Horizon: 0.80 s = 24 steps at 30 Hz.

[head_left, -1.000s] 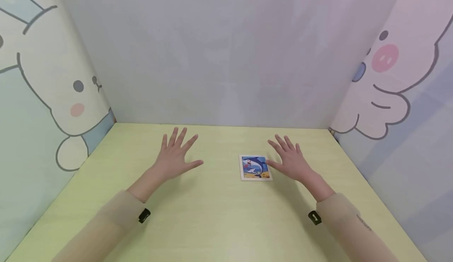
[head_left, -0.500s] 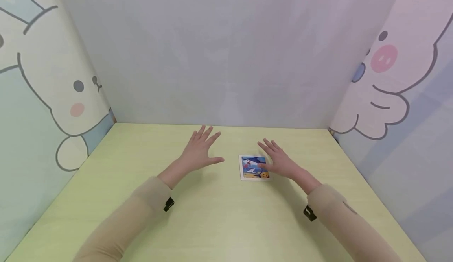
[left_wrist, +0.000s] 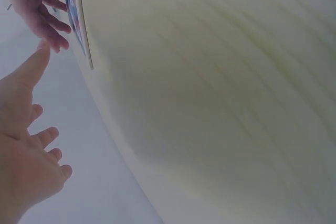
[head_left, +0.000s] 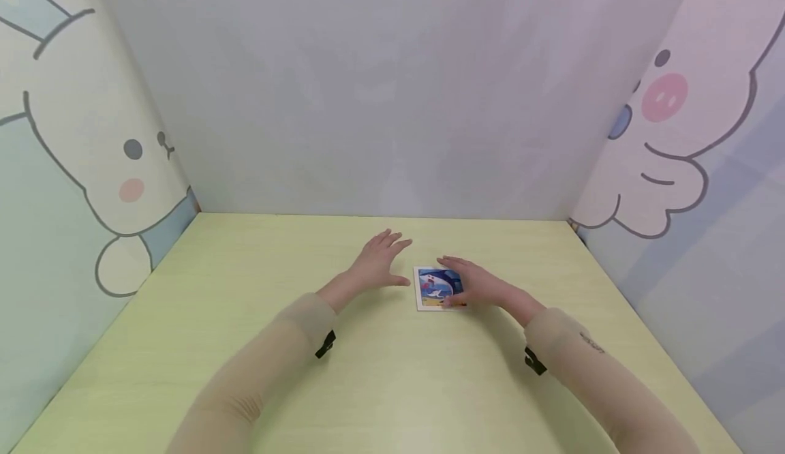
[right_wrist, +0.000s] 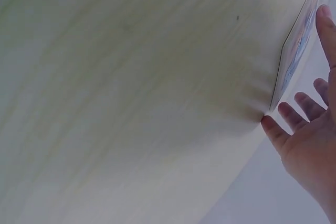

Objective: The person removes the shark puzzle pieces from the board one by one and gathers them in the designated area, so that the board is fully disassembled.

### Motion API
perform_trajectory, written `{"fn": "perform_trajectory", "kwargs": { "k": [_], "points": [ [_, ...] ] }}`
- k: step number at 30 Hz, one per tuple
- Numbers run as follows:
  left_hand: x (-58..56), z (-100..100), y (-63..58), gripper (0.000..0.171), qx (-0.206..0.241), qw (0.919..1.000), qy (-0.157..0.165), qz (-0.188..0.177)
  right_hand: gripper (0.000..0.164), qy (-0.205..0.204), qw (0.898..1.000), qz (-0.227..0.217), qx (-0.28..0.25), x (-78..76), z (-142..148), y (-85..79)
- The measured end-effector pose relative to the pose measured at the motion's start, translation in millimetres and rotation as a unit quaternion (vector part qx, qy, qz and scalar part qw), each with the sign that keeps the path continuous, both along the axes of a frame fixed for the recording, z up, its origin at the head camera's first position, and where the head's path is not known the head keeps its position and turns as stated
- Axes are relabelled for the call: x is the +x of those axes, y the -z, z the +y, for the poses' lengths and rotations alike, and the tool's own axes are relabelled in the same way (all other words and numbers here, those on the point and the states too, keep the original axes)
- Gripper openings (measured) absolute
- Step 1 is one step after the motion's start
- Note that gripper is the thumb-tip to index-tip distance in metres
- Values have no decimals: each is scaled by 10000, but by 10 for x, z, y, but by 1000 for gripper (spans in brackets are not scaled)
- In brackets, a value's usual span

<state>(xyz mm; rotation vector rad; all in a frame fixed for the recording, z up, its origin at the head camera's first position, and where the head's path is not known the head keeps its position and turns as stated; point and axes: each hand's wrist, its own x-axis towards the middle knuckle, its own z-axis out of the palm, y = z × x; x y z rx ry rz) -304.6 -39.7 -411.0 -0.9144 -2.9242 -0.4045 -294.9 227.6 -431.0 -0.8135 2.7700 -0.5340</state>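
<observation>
A small square picture puzzle or card (head_left: 432, 290) with a white border lies flat on the table, showing a blue shark above a sandy sea floor. Over its right side is my right hand (head_left: 481, 285), thumb toward the near edge and fingers toward the far edge, hiding part of the picture. In the right wrist view the little finger (right_wrist: 273, 129) comes down beside the card's corner. My left hand (head_left: 375, 265) hovers just left of the card, holding nothing, its thumb and fingers spread apart. The left wrist view shows its palm (left_wrist: 26, 166) facing the card.
The pale yellow-green table (head_left: 392, 386) spreads around the card. A grey cloth wall (head_left: 392, 99) stands along its far edge. Side walls bear a cartoon rabbit (head_left: 110, 147) on the left and a cartoon pig (head_left: 668, 120) on the right.
My left hand has moved right, toward the card. My right hand has shifted left and lowered over the card's right side, its fingers bending more. The card has stayed in place.
</observation>
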Motion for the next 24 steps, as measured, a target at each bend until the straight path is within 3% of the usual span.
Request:
{"fn": "perform_trajectory", "kwargs": {
  "k": [8,16,24],
  "points": [
    [-74,202,145,79,-234,9982,323,-458,95,-545,9984,145,82,-47,62,18],
    [-132,337,234,65,-292,9960,547,-647,94,-543,9982,136,218,-36,91,34],
    [-197,368,271,52,-103,9942,400,-993,89,-580,9981,166,102,-22,77,30]
  ]
}}
